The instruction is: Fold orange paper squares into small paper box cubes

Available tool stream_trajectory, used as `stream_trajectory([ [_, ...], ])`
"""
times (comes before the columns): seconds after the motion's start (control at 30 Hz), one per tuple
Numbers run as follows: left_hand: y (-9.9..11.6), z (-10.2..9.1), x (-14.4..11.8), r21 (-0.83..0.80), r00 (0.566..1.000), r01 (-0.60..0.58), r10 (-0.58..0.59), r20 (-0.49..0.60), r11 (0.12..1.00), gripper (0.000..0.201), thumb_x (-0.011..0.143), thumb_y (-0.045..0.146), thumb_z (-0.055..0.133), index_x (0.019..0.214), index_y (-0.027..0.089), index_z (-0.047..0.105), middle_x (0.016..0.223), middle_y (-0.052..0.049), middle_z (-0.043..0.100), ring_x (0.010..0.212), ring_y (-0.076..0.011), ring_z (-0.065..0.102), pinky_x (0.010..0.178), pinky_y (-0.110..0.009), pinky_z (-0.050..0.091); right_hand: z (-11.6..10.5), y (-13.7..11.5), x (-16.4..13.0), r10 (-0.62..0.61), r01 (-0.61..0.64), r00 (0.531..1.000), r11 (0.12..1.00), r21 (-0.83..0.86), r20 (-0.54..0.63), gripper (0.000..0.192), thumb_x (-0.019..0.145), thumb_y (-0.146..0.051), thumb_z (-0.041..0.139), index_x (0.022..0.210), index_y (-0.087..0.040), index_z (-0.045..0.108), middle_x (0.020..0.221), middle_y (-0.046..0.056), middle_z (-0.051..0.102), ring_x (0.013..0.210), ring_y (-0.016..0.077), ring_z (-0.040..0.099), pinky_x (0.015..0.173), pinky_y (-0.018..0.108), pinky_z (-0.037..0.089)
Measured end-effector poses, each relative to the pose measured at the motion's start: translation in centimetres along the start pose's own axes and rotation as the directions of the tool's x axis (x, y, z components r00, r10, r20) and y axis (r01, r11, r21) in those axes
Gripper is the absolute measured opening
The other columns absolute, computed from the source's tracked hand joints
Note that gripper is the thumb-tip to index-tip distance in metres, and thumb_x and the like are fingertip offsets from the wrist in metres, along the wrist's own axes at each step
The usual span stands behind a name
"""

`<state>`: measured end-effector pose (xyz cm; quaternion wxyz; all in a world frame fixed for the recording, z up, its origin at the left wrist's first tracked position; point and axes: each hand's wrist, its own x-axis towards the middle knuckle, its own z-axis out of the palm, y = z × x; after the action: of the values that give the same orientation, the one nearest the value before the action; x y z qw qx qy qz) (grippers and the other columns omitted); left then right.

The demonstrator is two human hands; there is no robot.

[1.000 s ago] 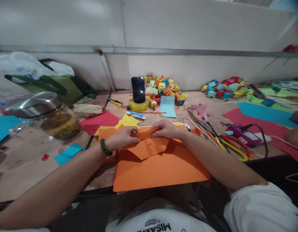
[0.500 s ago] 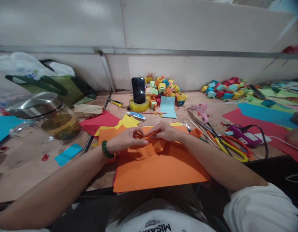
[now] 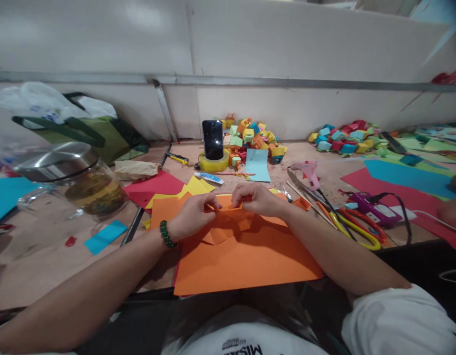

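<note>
Between my two hands is a folded piece of orange paper [image 3: 231,220], creased into flaps. My left hand [image 3: 197,213], with a green bead bracelet at the wrist, pinches the left end of its upper edge. The right end of that edge is pinched by my right hand [image 3: 256,198]. Below them a large orange sheet [image 3: 246,266] lies flat on a stack of coloured paper at the table's front edge. Some of the folded piece's flaps rest on or just over this sheet; I cannot tell which.
Behind my hands stand a phone [image 3: 212,139] on a yellow tape roll [image 3: 213,161] and a pile of paper cubes [image 3: 250,138]. Scissors [image 3: 356,229] and a pink glue gun [image 3: 308,173] lie right. A glass jug [image 3: 91,190] stands left. Another person's hand [image 3: 452,212] shows far right.
My hands have moved apart along the folded paper's upper edge, which now shows as a straight strip between them. The flaps below have shifted slightly.
</note>
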<state>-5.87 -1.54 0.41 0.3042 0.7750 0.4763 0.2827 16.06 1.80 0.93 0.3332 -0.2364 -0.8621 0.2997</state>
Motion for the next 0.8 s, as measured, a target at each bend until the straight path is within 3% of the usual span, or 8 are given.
stream_trajectory([
  [0.2,1.3,-0.2,-1.2,0.327,0.963,-0.187,0.239,-0.126,0.926,0.014,0.066,0.009,0.048,0.071,0.020,0.055,0.076,-0.001,0.068,0.071,-0.0157,0.063,0.067,-0.027,0.048,1.0,-1.2,-0.4,-0.211,0.188,0.972,0.961,-0.202,-0.100,0.029,0.068,0.003,0.046,0.073,-0.019,0.064,0.081,0.003,0.062,0.075,0.0131,0.060,0.065,0.024,0.049],
  [0.4,1.6,-0.4,-1.7,0.518,0.853,-0.310,0.474,-0.219,0.797,0.013,0.069,0.008,0.049,0.070,0.020,0.051,0.083,-0.002,0.069,0.070,-0.0137,0.064,0.061,-0.023,0.045,0.8,-2.1,-0.6,-0.279,0.201,0.937,0.922,-0.329,-0.209,0.021,0.065,-0.001,0.049,0.071,-0.021,0.049,0.090,0.004,0.066,0.082,0.0154,0.063,0.072,0.028,0.051],
  [0.5,1.5,-0.4,-1.7,0.583,0.804,-0.345,0.552,-0.220,0.735,0.012,0.072,0.008,0.050,0.071,0.020,0.051,0.089,-0.002,0.070,0.066,-0.0128,0.064,0.059,-0.023,0.044,0.9,-2.4,-0.7,-0.310,0.222,0.927,0.906,-0.360,-0.210,0.024,0.065,0.001,0.046,0.072,-0.021,0.049,0.083,0.002,0.067,0.078,0.0141,0.064,0.069,0.025,0.050],
  [0.8,1.7,-0.4,-1.8,0.713,0.728,-0.392,0.669,-0.146,0.581,0.015,0.086,0.011,0.045,0.078,0.020,0.055,0.089,-0.002,0.072,0.063,-0.0124,0.064,0.054,-0.023,0.044,1.1,-2.4,-0.8,-0.334,0.228,0.920,0.882,-0.412,-0.204,0.028,0.069,0.002,0.044,0.082,-0.021,0.054,0.089,0.004,0.069,0.083,0.0148,0.065,0.073,0.027,0.053],
])
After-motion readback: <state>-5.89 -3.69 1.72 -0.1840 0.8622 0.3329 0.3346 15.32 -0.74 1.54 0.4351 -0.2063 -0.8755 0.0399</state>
